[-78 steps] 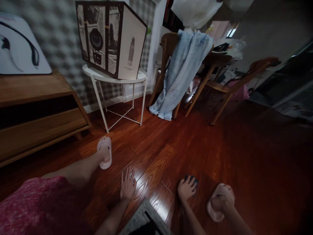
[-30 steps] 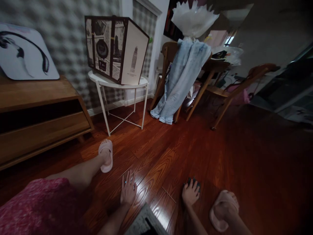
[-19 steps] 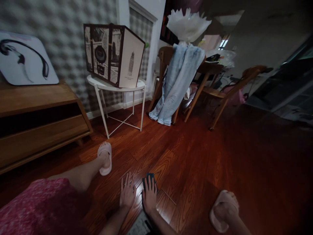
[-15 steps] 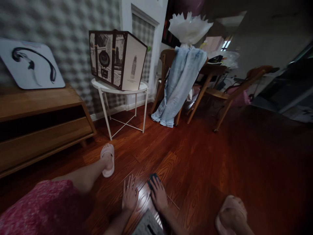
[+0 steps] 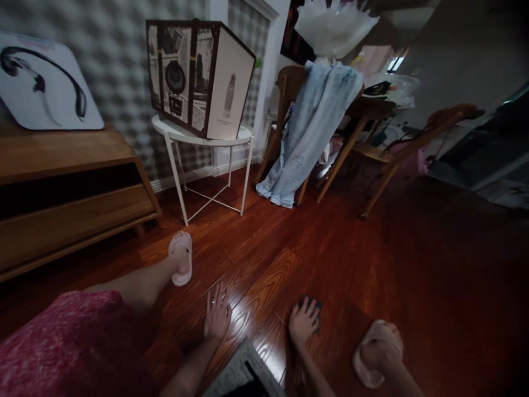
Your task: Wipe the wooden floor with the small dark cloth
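Note:
My left hand (image 5: 217, 317) is at the lower middle, low over or on the wooden floor, its fingers spread and nothing in them. To its right, my right hand (image 5: 303, 321) presses down on a small dark cloth (image 5: 317, 325) against the floor, its fingers bent over it. The cloth's edges show past the fingertips and at the right side of the hand. Between my forearms, the grey top of a box-like thing (image 5: 247, 372) with a black mark shows at the bottom edge.
Pink slippers (image 5: 185, 270) are on my feet at both sides. A wooden cabinet (image 5: 78, 212) stands left, and a white side table (image 5: 202, 139) bears a printed box (image 5: 198, 77). Jeans (image 5: 314, 127) hang over a chair; another chair (image 5: 380, 154) stands to the right.
My right hand has slid to the right across the floor with the dark cloth, away from my left hand. My left hand has stayed nearly still. The view has tilted down slightly.

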A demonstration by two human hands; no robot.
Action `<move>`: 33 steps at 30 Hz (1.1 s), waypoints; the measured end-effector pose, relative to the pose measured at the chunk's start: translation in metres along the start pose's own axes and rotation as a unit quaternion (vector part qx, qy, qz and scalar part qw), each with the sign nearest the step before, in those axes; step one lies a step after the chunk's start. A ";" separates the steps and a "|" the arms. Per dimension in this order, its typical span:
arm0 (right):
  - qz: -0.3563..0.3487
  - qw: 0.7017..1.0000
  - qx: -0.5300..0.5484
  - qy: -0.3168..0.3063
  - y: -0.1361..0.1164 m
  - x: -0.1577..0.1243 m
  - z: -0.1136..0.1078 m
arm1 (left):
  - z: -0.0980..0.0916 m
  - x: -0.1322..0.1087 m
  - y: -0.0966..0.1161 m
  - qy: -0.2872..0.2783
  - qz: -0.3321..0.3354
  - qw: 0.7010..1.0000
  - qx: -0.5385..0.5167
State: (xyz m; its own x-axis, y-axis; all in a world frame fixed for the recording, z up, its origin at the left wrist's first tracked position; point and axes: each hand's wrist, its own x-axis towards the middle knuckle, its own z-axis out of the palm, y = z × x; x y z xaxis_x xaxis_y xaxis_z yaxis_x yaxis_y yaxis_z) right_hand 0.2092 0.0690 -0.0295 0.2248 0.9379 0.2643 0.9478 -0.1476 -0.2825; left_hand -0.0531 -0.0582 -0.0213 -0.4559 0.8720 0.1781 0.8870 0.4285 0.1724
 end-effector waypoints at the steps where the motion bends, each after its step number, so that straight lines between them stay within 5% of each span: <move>1: -0.042 0.999 0.010 -0.027 -0.019 -0.015 0.002 | 0.000 0.000 0.000 0.001 0.002 1.000 -0.002; 4: -0.189 0.972 0.045 -0.130 -0.070 -0.059 0.007 | 0.003 0.000 -0.001 0.005 0.006 1.000 0.001; 7: -0.342 0.912 0.083 -0.212 -0.097 -0.086 0.006 | 0.007 0.000 -0.002 0.012 0.012 1.000 0.015; 11: -0.469 0.840 0.101 -0.255 -0.084 -0.057 -0.001 | 0.015 0.000 -0.003 0.027 0.010 0.999 0.028; 13: -0.440 0.863 0.084 -0.234 -0.057 -0.020 -0.003 | 0.017 0.000 -0.003 0.030 0.008 0.999 0.025; 17: -0.231 0.963 0.038 -0.135 0.021 0.049 -0.004 | 0.015 0.000 -0.002 0.018 0.004 1.000 0.017; 20: -0.111 0.991 0.026 -0.075 0.062 0.063 -0.006 | 0.011 -0.001 -0.002 0.010 0.002 1.000 0.007; 22: -0.049 0.998 0.016 -0.041 0.064 0.053 -0.008 | 0.009 -0.001 -0.002 0.009 0.000 1.000 -0.003; 26: 0.008 1.000 -0.003 -0.016 0.009 0.008 -0.007 | 0.008 -0.001 -0.003 0.018 0.007 1.000 -0.014; 30: -0.144 0.983 0.027 -0.108 -0.063 -0.046 0.002 | 0.008 -0.001 -0.003 0.017 0.011 1.000 -0.006; 33: -0.276 0.945 0.062 -0.166 -0.090 -0.070 0.006 | 0.009 -0.001 -0.003 0.022 0.010 1.000 0.007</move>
State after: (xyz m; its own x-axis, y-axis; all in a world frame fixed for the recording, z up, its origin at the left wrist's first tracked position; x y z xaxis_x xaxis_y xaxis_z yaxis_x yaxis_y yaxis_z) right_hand 0.1070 0.0189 -0.0282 -0.3986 0.9111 0.1051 0.8614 0.4113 -0.2982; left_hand -0.0545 -0.0576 -0.0310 -0.4399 0.8696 0.2242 0.8971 0.4141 0.1540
